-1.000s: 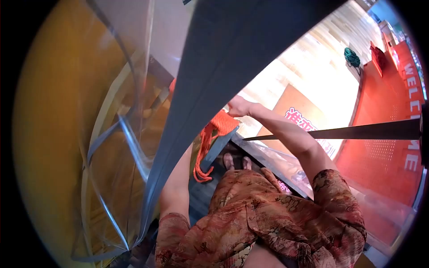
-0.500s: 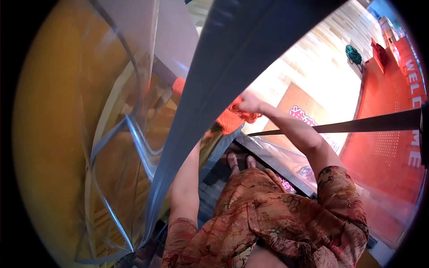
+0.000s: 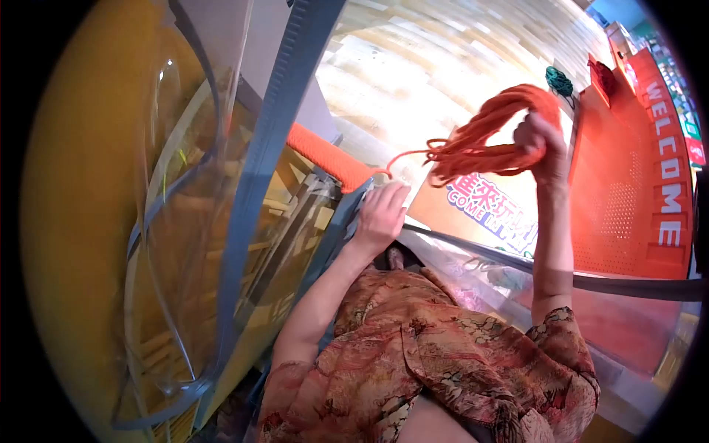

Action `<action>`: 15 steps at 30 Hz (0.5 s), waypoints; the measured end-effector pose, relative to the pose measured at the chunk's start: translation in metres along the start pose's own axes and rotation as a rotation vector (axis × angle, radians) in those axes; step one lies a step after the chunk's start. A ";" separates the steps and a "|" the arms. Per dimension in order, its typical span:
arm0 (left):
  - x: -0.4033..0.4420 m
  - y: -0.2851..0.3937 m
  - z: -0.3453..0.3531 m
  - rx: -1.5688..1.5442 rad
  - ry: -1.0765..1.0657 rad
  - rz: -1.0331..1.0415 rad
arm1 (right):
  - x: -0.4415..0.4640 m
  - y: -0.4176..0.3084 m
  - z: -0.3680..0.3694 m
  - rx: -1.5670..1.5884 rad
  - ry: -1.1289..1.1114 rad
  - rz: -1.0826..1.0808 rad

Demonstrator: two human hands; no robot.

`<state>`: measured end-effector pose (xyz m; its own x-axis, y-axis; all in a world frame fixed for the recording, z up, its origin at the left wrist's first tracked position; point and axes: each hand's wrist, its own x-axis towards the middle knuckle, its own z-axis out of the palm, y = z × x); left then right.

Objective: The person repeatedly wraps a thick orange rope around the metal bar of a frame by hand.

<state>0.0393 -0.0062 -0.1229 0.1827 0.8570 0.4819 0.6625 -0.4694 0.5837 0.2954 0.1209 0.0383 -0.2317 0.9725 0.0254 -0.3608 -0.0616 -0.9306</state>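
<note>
Orange cord bundle [image 3: 491,122]: one, several loops thick, held up in the air over the pale wood floor [image 3: 384,55] and partly over the printed mat [image 3: 436,207].
Right hand [image 3: 543,144]: closed in a fist around the far side of the loops.
Left hand [image 3: 382,214]: at the near end of the orange-wrapped bar, fingers together and loosely bent; I cannot tell whether they pinch anything.
Orange-wrapped bar [image 3: 329,156]: one, running from the grey-blue frame post [image 3: 258,140] to just beside the left fingertips, its turns packed tight.
Loose strand [image 3: 406,153]: one, slack, between the bundle and the bar's near end.
Edges and open room: the bar and post bound the left side, the red WELCOME panel [image 3: 628,166] the right; bare floor opens between them, beyond the hands. A dark strap [image 3: 628,286] crosses below the panel's lettering, passing by the right forearm.
Other bundles: two, one teal [image 3: 559,81] by the panel's far edge, one dark red [image 3: 602,76] at a red holder; whether it lies inside, I cannot tell.
Clear plastic sheeting [image 3: 185,244]: spread at the left, yellow slats visible through it.
</note>
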 end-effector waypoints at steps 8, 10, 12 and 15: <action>0.028 -0.020 0.058 0.836 -0.283 -0.066 | -0.067 -0.162 -0.047 -0.376 0.290 -0.925; 0.028 -0.026 0.051 1.072 -0.831 -0.086 | -0.084 -0.180 -0.041 -0.751 0.338 -1.196; 0.017 -0.046 0.047 1.103 -0.882 0.034 | -0.083 -0.182 -0.019 -0.936 0.344 -1.332; 0.001 -0.061 0.042 1.205 -0.762 0.238 | -0.083 -0.159 0.047 0.600 -0.257 -0.582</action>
<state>0.0298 0.0326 -0.1853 0.4548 0.8688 -0.1957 0.6893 -0.4826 -0.5404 0.3291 0.0398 0.2017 -0.0333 0.8097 0.5859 -0.8829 0.2509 -0.3969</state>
